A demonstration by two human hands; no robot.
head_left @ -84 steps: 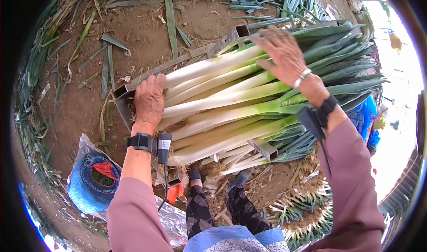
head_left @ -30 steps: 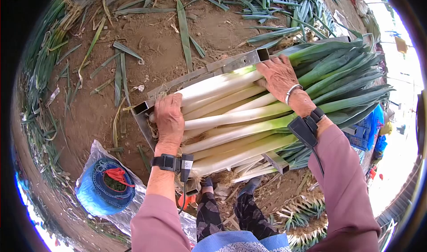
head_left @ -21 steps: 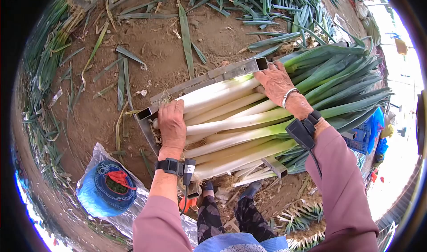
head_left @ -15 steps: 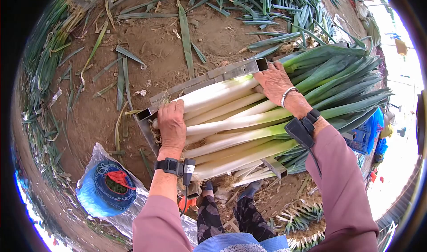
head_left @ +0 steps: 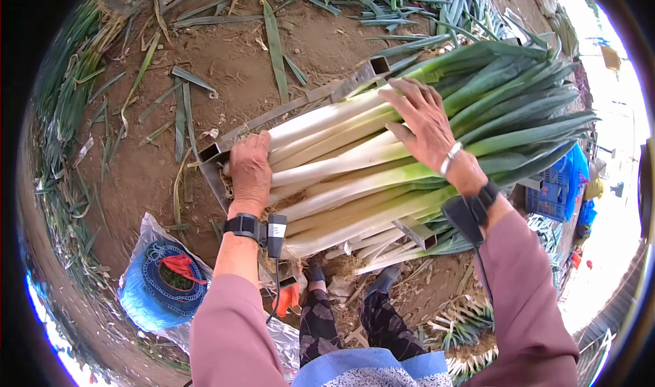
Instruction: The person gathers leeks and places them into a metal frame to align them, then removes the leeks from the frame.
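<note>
Sleeves [head_left: 232, 332] reach in, white tag [head_left: 277, 230] at the left wrist carrying a dark mark too blurred to read. Left hand [head_left: 250, 165] curls over the root ends of the leeks [head_left: 341, 160], its grip underneath hidden; right hand [head_left: 423, 121] is open, thumb spread wide above the stalks, contact hard to call. Looks like steadying and evening the bundle, lying lengthwise in the metal frame [head_left: 409, 231], green tops fanning beyond. Next move calls for light, level pressure. Farther off, loose leaves [head_left: 274, 46] litter the soil [head_left: 228, 59]; no brand legible.
</note>
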